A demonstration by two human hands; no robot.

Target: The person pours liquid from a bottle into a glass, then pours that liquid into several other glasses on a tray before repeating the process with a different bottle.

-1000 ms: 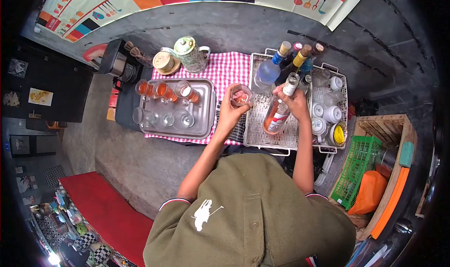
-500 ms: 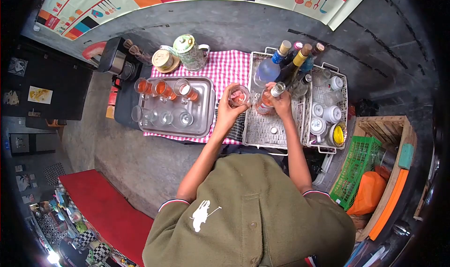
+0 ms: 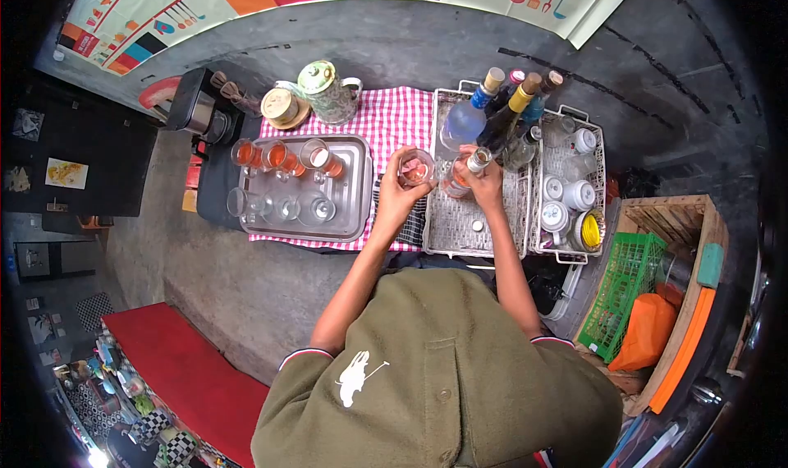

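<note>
A person's left hand grips a glass above the checked cloth while the right hand clasps a tilted bottle over the rack; a loose grip could spill pink drink.

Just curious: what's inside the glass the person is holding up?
The glass in the left hand holds a little pinkish-orange liquid. Fingers cover its lower side, so the exact level is hidden. The right hand grips a bottle beside it.
</note>
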